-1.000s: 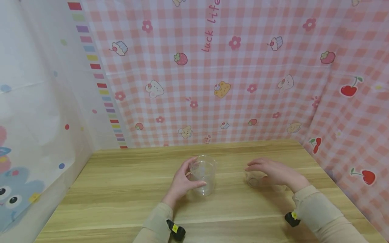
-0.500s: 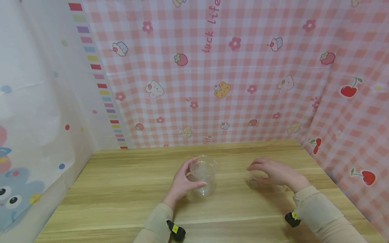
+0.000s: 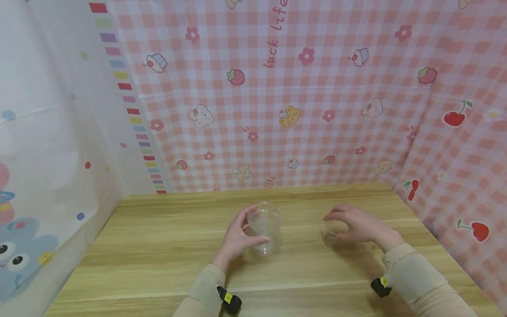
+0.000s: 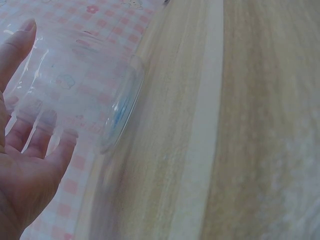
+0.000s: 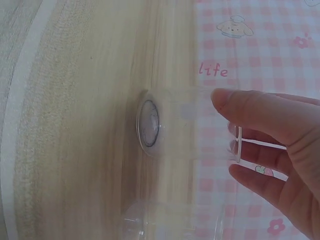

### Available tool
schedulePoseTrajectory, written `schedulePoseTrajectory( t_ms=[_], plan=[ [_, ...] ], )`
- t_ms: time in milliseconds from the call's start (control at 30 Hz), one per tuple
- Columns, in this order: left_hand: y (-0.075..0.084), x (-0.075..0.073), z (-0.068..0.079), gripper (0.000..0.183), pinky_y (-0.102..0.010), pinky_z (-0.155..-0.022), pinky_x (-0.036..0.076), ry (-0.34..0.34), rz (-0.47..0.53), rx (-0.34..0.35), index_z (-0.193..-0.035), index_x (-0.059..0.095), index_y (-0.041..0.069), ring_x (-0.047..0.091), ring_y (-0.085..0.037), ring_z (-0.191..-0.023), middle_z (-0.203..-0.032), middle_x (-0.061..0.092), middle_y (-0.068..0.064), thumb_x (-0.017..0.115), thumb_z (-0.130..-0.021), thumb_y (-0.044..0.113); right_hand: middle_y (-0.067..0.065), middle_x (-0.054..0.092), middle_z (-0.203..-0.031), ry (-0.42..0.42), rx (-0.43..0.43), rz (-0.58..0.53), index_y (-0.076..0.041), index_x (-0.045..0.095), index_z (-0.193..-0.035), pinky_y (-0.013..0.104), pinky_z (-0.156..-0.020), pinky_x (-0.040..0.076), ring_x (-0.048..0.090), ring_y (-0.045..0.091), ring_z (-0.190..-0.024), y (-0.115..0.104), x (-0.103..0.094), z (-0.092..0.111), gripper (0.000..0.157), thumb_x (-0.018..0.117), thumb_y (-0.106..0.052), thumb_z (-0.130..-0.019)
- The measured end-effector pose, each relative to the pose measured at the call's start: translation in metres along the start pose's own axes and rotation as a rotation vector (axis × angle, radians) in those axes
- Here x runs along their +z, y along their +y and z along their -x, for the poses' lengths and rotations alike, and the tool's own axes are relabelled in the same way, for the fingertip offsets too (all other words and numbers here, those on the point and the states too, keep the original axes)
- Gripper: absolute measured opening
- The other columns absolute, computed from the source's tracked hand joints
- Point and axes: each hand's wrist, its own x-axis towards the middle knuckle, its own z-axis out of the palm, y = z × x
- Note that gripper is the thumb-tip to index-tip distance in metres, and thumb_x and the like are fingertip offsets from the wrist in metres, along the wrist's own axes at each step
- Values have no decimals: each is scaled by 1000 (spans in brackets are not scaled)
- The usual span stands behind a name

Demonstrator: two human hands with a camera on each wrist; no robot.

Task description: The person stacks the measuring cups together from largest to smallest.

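A wide clear plastic cup (image 3: 273, 233) stands upright on the wooden table. My left hand (image 3: 239, 236) holds it from the left side, thumb in front and fingers behind. Its see-through wall (image 4: 75, 75) fills the upper left of the left wrist view. To the right, my right hand (image 3: 362, 225) grips a smaller clear cup (image 5: 175, 125) near its rim, between thumb and fingers. A dark ring marks this cup's base. In the head view the hand covers much of the small cup (image 3: 329, 237).
Another clear container (image 5: 175, 222) shows partly at the bottom of the right wrist view, beside the small cup. The wooden table (image 3: 158, 246) ends at a pink checked cloth (image 3: 253, 105) behind, with cloth at both sides.
My right hand and the small cup have shifted slightly to the right. The left hand and the wide cup stay put.
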Motion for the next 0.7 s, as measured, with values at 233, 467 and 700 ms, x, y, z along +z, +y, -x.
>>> schedulePoseTrajectory(
  t_ms=[233,467,700],
  plan=[
    [-2,0,0,90,-50,-107,41,0,-2,0,-146,43,3,47,-39,-130,-143,49,-19,88,-68,0,6,63,-112,19,33,-10,-5,68,-119,48,-86,54,61,28,-103,-2,1,0,45,83,-14,-77],
    [-4,-1,-1,90,-50,-107,42,-10,4,3,-146,43,3,48,-39,-130,-143,49,-19,89,-68,1,4,65,-109,50,53,-24,-6,69,-117,46,-84,55,63,25,-100,-6,2,-2,43,84,-17,-78],
    [-4,-1,-1,90,-51,-107,41,-16,12,7,-146,42,2,47,-40,-129,-143,48,-19,88,-69,0,6,66,-107,66,85,-45,-7,70,-116,37,-73,56,64,23,-90,-9,3,-5,42,83,-21,-79]
  ],
)
